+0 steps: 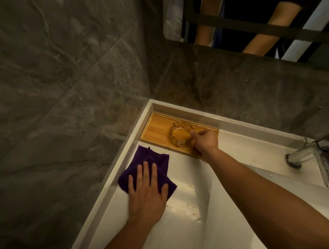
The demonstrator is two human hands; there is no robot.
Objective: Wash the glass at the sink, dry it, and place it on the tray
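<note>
A short clear cut glass (181, 134) stands upright on the wooden tray (156, 129) in the far left corner of the white counter. My right hand (205, 140) reaches over the tray's right end, its fingers wrapped around the glass's right side. A purple cloth (143, 163) lies folded on the counter near the left edge. My left hand (147, 191) rests flat on the cloth, fingers spread.
The white sink basin (240, 217) drops away to the right of the counter. A chrome faucet (315, 159) stands at the right. Grey stone walls close in on the left and back, and a mirror (259, 13) hangs above.
</note>
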